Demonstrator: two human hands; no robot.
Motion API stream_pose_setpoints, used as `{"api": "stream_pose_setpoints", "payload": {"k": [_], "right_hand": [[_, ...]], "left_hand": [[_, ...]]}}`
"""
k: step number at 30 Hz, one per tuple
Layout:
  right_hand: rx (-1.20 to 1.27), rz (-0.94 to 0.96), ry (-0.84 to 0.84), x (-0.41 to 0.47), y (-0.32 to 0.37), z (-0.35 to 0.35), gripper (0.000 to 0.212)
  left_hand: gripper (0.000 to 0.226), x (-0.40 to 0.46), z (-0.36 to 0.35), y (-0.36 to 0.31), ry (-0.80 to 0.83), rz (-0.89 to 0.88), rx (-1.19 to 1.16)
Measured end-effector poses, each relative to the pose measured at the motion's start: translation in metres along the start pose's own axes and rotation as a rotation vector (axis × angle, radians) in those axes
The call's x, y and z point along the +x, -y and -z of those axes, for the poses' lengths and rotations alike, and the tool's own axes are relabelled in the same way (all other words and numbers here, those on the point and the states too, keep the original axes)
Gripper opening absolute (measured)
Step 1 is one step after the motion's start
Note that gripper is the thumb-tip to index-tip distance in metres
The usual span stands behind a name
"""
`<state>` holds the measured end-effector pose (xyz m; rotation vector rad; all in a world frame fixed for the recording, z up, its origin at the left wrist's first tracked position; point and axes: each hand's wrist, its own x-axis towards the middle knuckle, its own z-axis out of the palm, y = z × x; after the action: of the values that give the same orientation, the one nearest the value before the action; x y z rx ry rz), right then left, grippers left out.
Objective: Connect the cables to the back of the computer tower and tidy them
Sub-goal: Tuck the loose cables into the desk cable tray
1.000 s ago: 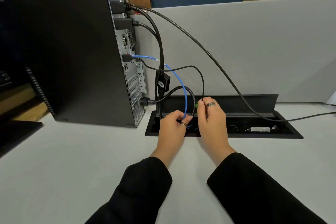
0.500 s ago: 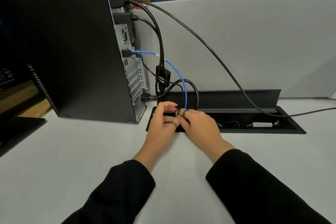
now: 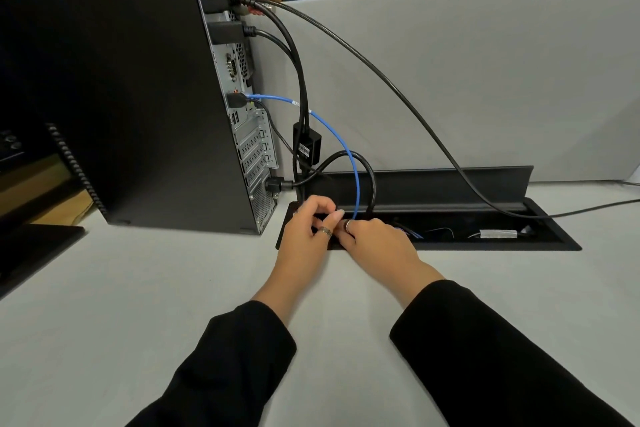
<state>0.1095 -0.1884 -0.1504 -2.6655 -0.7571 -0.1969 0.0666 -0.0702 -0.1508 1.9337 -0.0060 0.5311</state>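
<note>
At desk hatch (image 3: 554,243) — two hands, left hand (image 3: 304,236), right hand (image 3: 377,243); perhaps pinching one blue cable (image 3: 353,170).

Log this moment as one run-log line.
stage: tidying | left hand, right hand: together at cable tray edge | blue cable: plugged into tower, drops between hands | grip: unclear

Single head view; looks forward-down, close over desk (image 3: 138,322)

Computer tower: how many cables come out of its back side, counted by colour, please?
On the computer tower:
black cables: 5
blue cable: 1
Total: 6
</note>
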Motion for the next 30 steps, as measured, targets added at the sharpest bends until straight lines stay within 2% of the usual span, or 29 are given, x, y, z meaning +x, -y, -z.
{"api": "stream_pose_setpoints", "payload": {"k": [3, 6, 11, 13, 16, 19, 21, 24, 26, 30], "right_hand": [[0.1, 0.029, -0.05, -0.002, -0.003, 0.0, 0.03], [0.227, 0.032, -0.249, -0.004, -0.005, 0.002, 0.025], [0.389, 0.082, -0.543, -0.002, -0.003, 0.006, 0.014], [0.481, 0.073, -0.59, -0.001, -0.002, 0.006, 0.021], [0.577, 0.006, -0.603, 0.0, -0.001, 0.007, 0.036], [0.726, -0.107, -0.582, 0.002, -0.004, 0.009, 0.041], [0.825, -0.151, -0.562, 0.003, -0.006, 0.011, 0.041], [1.004, -0.138, -0.547, 0.001, -0.006, 0.014, 0.025], [0.971, -0.145, -0.554, 0.003, -0.008, 0.014, 0.022], [0.837, -0.144, -0.522, 0.007, -0.011, 0.013, 0.032]], "left_hand": [[0.01, 0.005, 0.008, 0.011, -0.048, 0.079, -0.011], [0.01, 0.009, 0.012, 0.017, -0.118, 0.114, 0.03], [0.013, 0.011, 0.007, 0.022, -0.091, 0.084, 0.322], [0.009, 0.011, 0.005, 0.024, -0.089, 0.07, 0.367], [0.01, 0.011, 0.003, 0.022, -0.087, 0.058, 0.502], [0.013, 0.011, 0.003, 0.023, -0.061, 0.091, 0.516], [0.012, 0.011, 0.004, 0.023, -0.041, 0.104, 0.489], [0.019, 0.011, 0.004, 0.023, -0.036, 0.107, 0.439], [0.021, 0.011, 0.005, 0.023, -0.037, 0.108, 0.419], [0.025, 0.011, 0.007, 0.022, -0.07, 0.126, 0.296]]}}
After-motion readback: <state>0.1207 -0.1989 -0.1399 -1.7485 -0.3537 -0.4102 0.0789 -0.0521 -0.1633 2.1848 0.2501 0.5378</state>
